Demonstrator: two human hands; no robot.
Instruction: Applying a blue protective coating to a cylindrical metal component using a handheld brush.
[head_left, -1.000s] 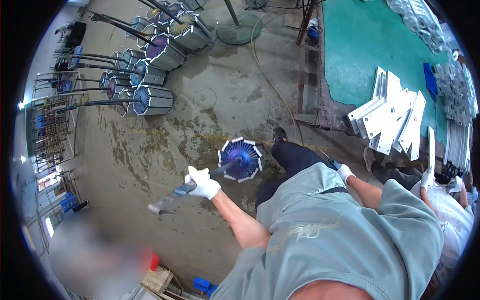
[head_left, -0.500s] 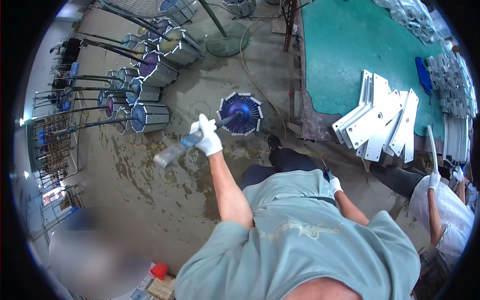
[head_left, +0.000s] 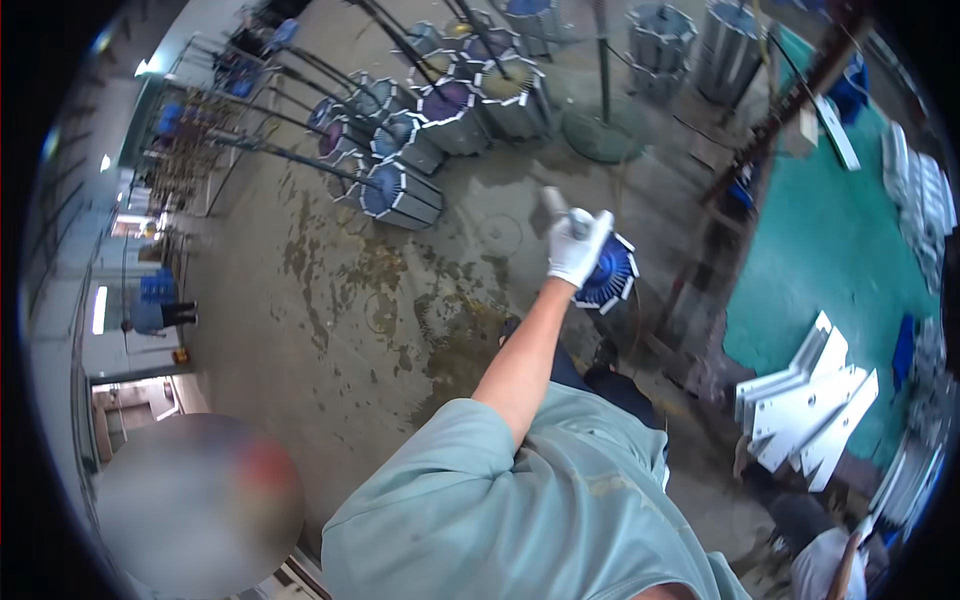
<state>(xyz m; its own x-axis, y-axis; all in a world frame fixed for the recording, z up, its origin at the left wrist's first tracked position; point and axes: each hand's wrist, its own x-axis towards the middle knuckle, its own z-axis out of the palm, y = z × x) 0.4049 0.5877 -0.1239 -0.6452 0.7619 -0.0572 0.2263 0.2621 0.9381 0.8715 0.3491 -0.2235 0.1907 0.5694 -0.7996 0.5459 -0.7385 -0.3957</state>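
Right now the white-gloved left hand [head_left: 580,252] has its fingers curled around a metal rod [head_left: 553,203] joined to a round blue finned piece [head_left: 610,280], which sits out over the floor [head_left: 450,290], left of the green table's [head_left: 790,290] left edge. Drilled metal plates [head_left: 808,405] lie piled by that table's near left corner. The right hand's fingers I cannot tell.

A green-topped table [head_left: 795,265] stands on the blotched grey floor [head_left: 255,330]
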